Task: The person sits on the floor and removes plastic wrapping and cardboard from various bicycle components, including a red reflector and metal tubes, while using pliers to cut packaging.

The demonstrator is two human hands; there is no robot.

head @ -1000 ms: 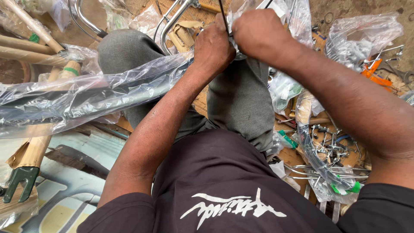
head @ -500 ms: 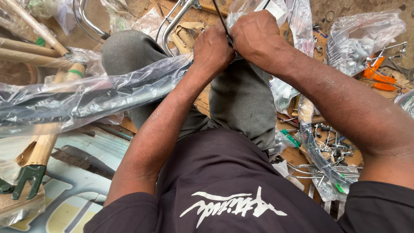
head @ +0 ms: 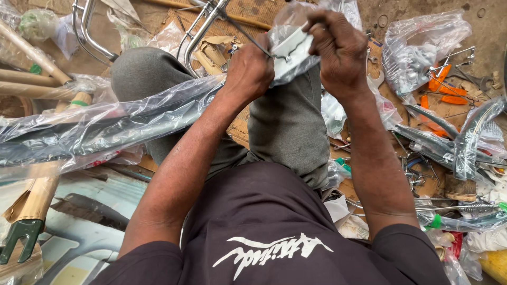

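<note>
Your two hands have come apart a little compared with a moment ago, when they sat tight together over the thin rod. Now your right hand (head: 340,50) has lifted a white flat part (head: 290,46) inside a clear plastic bag (head: 296,42), and this package shows clearly between the hands. I judge that you are in the middle of getting this part free from its wrapping, not finished.

Your left hand (head: 251,71) is closed into a fist; its fingers are pressed together around the lower end of a thin dark rod (head: 248,36) that runs up toward the chrome tubes (head: 203,29). The fingers of your right hand pinch the top edge of the plastic bag with the white part inside. Both hands are above your knee in grey trousers (head: 288,121).

About the packages, taking your knee as the landmark: to the left of it, a long dark part wrapped in clear plastic (head: 95,126) lies across your lap. Farther left are long pieces rolled in brown paper (head: 31,58), one with a green band. To the right of the knee, on the floor, there is a clear bag of small metal pieces (head: 417,58), next to it orange flat pieces (head: 441,84), and lower down a curved grey part in plastic (head: 470,137). I cannot make out any label.
</note>
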